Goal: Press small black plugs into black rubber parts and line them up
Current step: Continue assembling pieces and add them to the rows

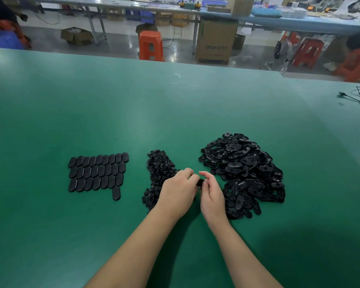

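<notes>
My left hand (178,192) and my right hand (211,191) meet above the green table (133,113), and together their fingers pinch one black rubber part (200,182), mostly hidden between them. A small heap of black plugs (159,169) lies just left of my hands, partly under my left hand. A large pile of oval black rubber parts (243,173) sits to the right. At the left, finished parts (98,172) lie flat in three neat rows, with one more part (116,192) starting a row below them.
A black cable (355,97) lies near the table's far right edge. Beyond the table are orange stools (151,45), a cardboard box (215,41) and long workbenches (279,19).
</notes>
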Demonstrator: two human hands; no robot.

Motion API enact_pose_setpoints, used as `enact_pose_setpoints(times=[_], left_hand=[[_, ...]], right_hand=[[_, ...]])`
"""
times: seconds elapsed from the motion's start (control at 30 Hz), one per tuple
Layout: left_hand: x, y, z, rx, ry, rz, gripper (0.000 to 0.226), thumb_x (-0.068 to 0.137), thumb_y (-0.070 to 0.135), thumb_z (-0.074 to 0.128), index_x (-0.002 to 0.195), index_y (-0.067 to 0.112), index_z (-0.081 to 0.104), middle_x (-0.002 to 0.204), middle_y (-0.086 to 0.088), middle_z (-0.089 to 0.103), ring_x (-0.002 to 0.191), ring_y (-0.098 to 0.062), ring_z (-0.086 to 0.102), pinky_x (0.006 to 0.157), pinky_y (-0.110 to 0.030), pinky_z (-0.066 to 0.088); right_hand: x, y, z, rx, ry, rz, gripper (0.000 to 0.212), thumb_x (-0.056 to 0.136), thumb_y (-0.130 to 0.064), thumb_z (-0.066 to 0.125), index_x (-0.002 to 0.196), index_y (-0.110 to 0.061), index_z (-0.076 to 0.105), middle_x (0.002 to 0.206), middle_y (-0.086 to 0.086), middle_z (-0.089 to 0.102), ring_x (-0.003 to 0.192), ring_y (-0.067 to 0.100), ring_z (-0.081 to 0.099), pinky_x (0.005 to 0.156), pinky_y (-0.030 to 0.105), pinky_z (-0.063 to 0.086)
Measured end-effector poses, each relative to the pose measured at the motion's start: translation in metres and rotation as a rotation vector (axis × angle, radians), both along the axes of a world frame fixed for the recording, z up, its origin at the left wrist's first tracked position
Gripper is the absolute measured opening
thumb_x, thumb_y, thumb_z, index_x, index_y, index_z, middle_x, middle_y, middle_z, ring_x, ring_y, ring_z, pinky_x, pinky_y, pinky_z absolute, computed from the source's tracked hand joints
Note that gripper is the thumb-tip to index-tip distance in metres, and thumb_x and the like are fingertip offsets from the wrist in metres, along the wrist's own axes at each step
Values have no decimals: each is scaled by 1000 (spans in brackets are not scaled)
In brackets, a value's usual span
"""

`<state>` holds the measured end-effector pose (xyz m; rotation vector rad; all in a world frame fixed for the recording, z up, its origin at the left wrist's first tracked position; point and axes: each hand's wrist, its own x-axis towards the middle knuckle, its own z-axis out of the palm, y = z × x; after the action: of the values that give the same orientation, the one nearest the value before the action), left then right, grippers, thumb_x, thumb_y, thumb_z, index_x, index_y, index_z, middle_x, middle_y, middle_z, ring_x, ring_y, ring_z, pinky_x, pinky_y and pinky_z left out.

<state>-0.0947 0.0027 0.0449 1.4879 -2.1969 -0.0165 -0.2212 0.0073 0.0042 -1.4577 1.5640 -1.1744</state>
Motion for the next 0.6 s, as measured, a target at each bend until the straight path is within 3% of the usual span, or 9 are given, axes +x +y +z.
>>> enact_pose_setpoints(times=[0.13,0.27,0.47,0.6], left_hand=[[1,0,-3,8,-54,-20,11,92,20,62,102,16,67,93,3,64,76,-18,64,50,-34,52],[8,3,-1,33,1,57,14,92,26,63,101,17,68,94,3,64,80,-19,65,55,-35,52],[79,26,-8,79,276,483,20,89,28,70,107,20,72,96,4,67,75,-16,62,61,-26,42],[147,55,-26,110,327,762,17,88,26,72,102,15,72,86,1,64,74,-20,60,62,-31,45]], right_hand=[[-1,1,1,9,11,8,32,107,-12,39,123,-37,52,86,-13,57,78,10,54,73,30,43],[-1,1,3,38,-15,-19,25,107,-17,43,126,-29,54,85,-10,58,75,9,54,71,31,43],[-2,3,5,92,-13,-19,22,106,-18,43,115,-34,56,88,-3,64,56,0,48,55,18,39],[-1,3,6,105,-4,-24,22,106,-16,44,113,-31,58,88,-1,64,54,1,47,56,23,39]])
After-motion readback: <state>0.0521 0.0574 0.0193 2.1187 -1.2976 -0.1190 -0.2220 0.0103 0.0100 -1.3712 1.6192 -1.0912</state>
